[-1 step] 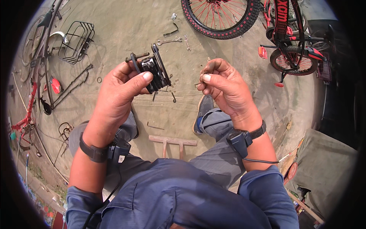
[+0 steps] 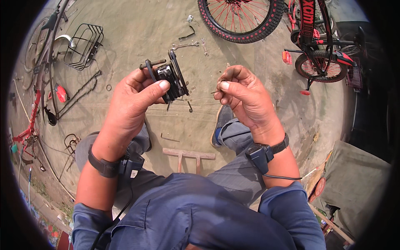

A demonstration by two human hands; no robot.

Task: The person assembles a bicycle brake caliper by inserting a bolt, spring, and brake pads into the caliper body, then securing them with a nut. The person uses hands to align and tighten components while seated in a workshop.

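Note:
My left hand (image 2: 135, 93) is closed round a black metal part (image 2: 170, 77) made of stacked plates and a ribbed block, perhaps off a bicycle. A long bolt (image 2: 152, 63) sticks out at its upper left. To the right, my right hand (image 2: 241, 89) is raised at the same height, thumb pressed against bent fingers. A small thin brownish piece (image 2: 215, 92) pokes out of that pinch, too small to name. The two hands are apart. On the ground below the black part are several small rings or nuts (image 2: 191, 88) and a short bolt (image 2: 190, 106).
Wrenches (image 2: 186, 45) lie ahead on the floor, near a bicycle wheel (image 2: 241, 21). A black wire basket (image 2: 84, 46) and a chain (image 2: 81, 92) are at left. A red-and-black bicycle (image 2: 310, 41) stands far right. A low wooden piece (image 2: 188, 153) lies between my legs.
My left hand has shifted slightly right and down with the black part, which is tilted a little differently. My right hand has drifted slightly left, its pinch unchanged.

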